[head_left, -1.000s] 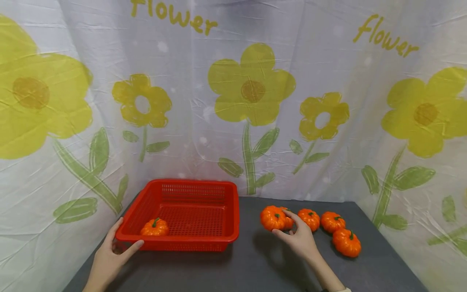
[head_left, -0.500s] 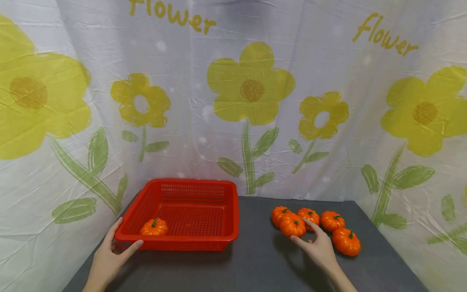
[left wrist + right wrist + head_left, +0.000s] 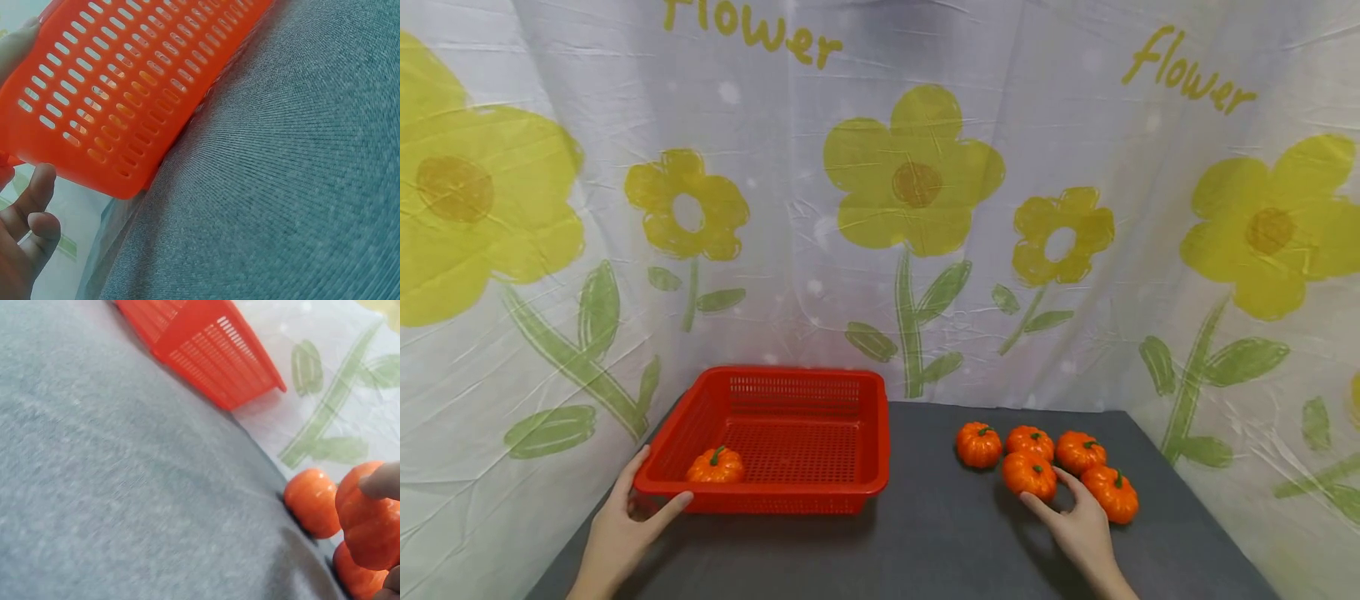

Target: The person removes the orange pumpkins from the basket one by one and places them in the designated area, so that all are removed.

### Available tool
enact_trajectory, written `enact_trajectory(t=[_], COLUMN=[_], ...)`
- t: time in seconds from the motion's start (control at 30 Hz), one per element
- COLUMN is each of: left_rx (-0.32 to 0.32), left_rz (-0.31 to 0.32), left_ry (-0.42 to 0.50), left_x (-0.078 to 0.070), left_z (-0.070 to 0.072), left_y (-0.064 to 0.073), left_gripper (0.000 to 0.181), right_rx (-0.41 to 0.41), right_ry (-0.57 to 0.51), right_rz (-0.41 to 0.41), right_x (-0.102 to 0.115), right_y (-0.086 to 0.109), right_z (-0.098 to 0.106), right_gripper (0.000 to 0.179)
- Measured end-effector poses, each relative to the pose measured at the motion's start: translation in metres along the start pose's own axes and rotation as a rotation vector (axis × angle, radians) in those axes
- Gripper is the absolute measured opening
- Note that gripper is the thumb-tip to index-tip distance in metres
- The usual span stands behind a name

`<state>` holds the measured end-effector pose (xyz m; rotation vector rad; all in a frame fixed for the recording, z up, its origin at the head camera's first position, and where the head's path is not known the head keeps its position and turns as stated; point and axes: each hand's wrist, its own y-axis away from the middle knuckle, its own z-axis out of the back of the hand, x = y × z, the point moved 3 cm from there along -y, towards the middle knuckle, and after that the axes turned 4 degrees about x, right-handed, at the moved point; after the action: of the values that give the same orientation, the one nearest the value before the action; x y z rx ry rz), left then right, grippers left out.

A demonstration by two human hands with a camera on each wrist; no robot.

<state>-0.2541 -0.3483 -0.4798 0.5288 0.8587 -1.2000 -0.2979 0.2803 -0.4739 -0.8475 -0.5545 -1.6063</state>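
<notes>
My left hand (image 3: 621, 533) grips the near left corner of a red plastic basket (image 3: 775, 497), its thumb against the front rim. In the left wrist view the thumb touches the basket (image 3: 119, 69) wall and some fingers are bent beside the corner. A small orange pumpkin (image 3: 716, 467) with a green stem sits in the basket's near left part. My right hand (image 3: 1084, 529) pinches another small pumpkin (image 3: 1028, 476) between thumb and fingers; its shadow falls on the table. In the right wrist view, fingertips press this pumpkin (image 3: 369, 522), with most of the hand out of frame.
Several more pumpkins stand on the grey table (image 3: 917, 533) behind and right of the held one, among them a left pumpkin (image 3: 978, 446) and a right pumpkin (image 3: 1111, 494). A flower-printed curtain (image 3: 820, 317) encloses the table at the back and sides.
My right hand has moved to the right with its pumpkin, from in front of the leftmost table pumpkin to in front of its neighbour. The left hand and basket have stayed put.
</notes>
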Motion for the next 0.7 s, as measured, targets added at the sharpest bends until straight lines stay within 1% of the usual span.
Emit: enact_trajectory(t=[0.1,0.23,0.47,0.7], left_rx=[-0.008,-0.014,-0.012,-0.019], left_rz=[-0.004,-0.009,0.005,-0.019], left_ry=[0.001,0.008,0.008,-0.005], left_x=[0.0,0.0,0.0,0.0], left_z=[0.0,0.001,0.0,0.0], left_y=[0.0,-0.001,-0.001,0.002], left_gripper=[0.111,0.111,0.112,0.11], right_rx=[0.0,0.005,-0.018,-0.039], right_ry=[0.014,0.002,0.034,0.061], right_rz=[-0.008,-0.041,-0.068,-0.079], right_x=[-0.004,-0.009,-0.019,-0.03], right_y=[0.0,-0.002,-0.001,0.0], right_z=[0.0,-0.001,0.0,0.0], right_gripper=[0.097,0.102,0.104,0.106])
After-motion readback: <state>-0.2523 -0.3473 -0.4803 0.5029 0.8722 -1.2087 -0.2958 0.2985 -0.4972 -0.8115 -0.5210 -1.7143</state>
